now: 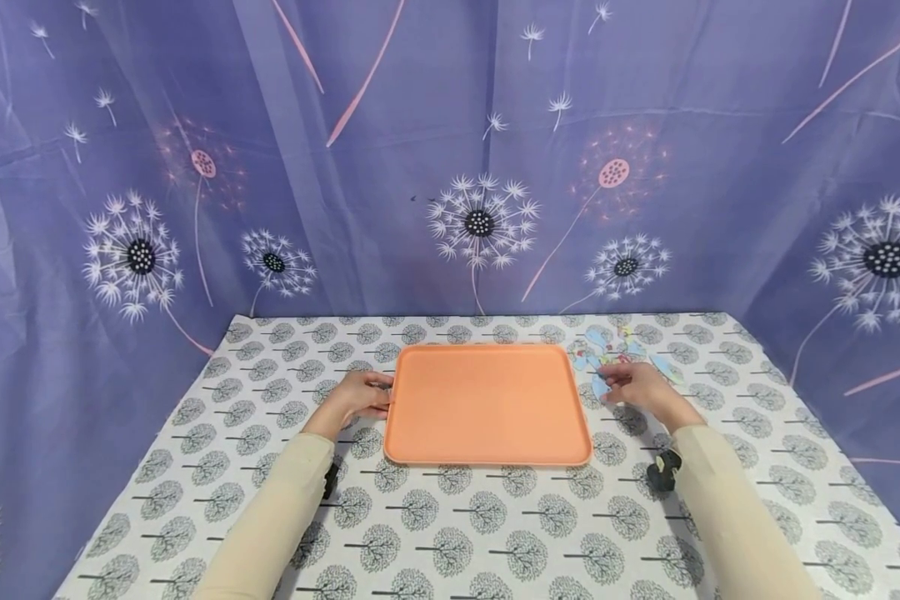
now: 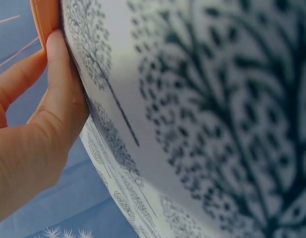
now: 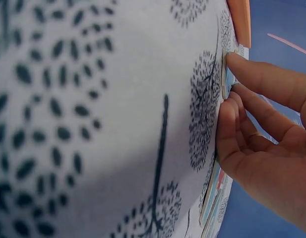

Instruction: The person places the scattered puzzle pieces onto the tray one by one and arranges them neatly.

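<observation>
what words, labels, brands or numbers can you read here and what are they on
No readable text anywhere.
Orange tray: plain top, no lettering visible.
Tablecloth: printed trees, no words.
Purple backdrop: dandelion print, no words.
Flat colored pieces by the right hand: too small to tell.

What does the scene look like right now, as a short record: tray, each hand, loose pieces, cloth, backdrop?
tray: orange tray, flat on the table, between the hands
left hand: left hand touches the tray's left edge
right hand: right hand pinches a thin blue piece beside the tray's right edge
loose pieces: colorful pieces, scattered near the tray's far right corner
cloth: white cloth, tree print
backdrop: purple curtain, dandelion print
</observation>
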{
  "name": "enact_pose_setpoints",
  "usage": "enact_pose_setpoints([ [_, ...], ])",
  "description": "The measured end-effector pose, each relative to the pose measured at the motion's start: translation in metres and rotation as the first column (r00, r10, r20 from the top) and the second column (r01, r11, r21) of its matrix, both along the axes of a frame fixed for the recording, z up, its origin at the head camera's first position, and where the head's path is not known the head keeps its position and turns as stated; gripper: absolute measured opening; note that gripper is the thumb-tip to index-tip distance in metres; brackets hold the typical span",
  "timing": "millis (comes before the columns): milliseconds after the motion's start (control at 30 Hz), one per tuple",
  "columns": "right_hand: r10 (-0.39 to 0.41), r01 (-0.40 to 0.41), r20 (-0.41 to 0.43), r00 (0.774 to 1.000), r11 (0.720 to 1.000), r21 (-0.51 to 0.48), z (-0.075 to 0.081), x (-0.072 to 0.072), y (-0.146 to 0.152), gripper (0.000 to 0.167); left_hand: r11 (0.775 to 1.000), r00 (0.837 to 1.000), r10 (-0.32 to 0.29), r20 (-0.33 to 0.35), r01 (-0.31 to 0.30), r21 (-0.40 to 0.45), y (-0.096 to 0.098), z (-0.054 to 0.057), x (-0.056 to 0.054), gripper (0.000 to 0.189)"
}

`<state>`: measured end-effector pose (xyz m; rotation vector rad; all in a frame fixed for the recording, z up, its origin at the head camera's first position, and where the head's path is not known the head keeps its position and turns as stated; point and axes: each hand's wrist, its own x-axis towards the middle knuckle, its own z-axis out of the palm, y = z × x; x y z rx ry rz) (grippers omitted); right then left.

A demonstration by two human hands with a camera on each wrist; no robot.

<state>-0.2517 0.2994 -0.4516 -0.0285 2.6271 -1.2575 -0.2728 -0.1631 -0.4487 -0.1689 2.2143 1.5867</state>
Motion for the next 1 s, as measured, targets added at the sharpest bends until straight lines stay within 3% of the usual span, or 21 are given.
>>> enact_pose_setpoints([
  [333,0.011,-0.012,-0.026,1.000,0.999,-0.034,-0.0020,-0.0011,0.0025,0.062,1.000,1.000,0.003,0.010,-0.003,0.011,0.0016,0.0010,0.0002,0.045],
  [633,0.013,-0.018,-0.043,0.999,0.991,-0.129,-0.0025,-0.0015,0.0070,0.054,1.000,1.000,0.010,0.010,-0.010,0.023,0.0009,0.0008,0.0000,0.045],
  [1000,0.018,-0.025,-0.050,0.999,0.989,-0.145,0.0029,0.0017,0.0067,0.051,0.999,1.000,0.022,0.009,-0.023,0.032,0.0003,-0.0025,-0.0005,0.046],
])
